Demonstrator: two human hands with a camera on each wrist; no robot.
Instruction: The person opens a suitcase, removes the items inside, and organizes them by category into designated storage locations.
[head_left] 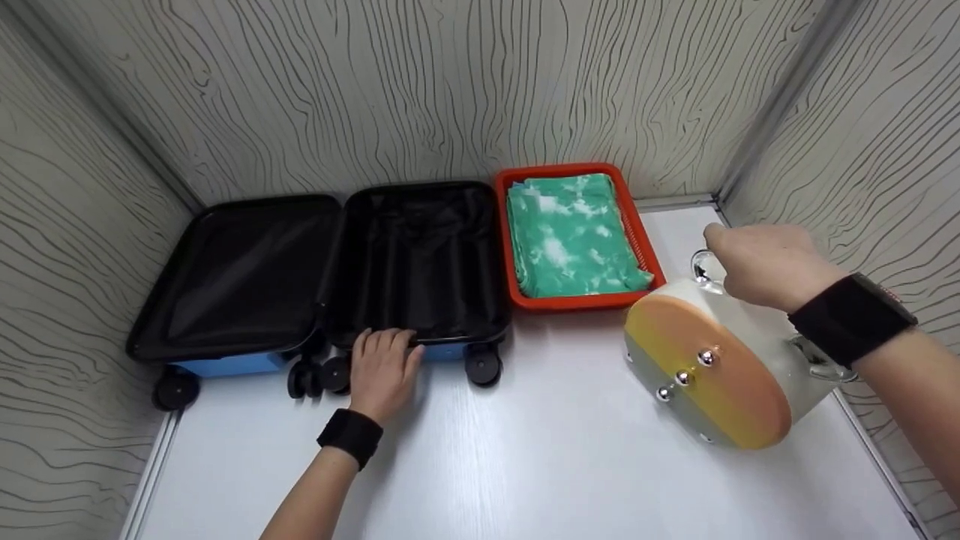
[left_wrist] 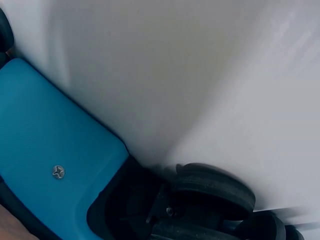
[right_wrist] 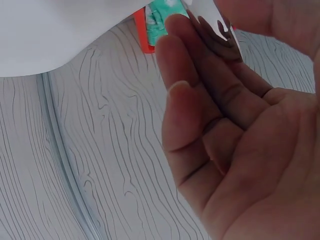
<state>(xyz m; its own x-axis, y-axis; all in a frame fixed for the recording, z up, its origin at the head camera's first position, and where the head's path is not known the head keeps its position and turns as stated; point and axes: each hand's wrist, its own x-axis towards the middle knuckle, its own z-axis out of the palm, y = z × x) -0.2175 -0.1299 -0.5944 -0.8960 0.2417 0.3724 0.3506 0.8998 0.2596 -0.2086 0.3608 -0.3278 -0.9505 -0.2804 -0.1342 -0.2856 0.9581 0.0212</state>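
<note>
A blue suitcase with a black lining [head_left: 420,262] lies unfolded, its two halves side by side. My left hand [head_left: 382,375] rests on the front rim of its right half, fingertips over the edge. In the left wrist view, the blue shell [left_wrist: 55,145] and a black wheel [left_wrist: 215,190] fill the lower left; only a sliver of that hand shows. My right hand [head_left: 772,262] grips a handbag [head_left: 720,375] at its shiny metal handle, fingers curled. The bag is tilted, showing orange, yellow and grey bands and silver balls. In the right wrist view, curled fingers [right_wrist: 190,115] hide part of the metal.
Right of the suitcase stands a red basket [head_left: 559,304] with folded green-and-white tie-dye cloth [head_left: 574,236] inside. Wood-grain patterned panels [head_left: 420,90] enclose the white table [head_left: 510,457] at the back and on both sides.
</note>
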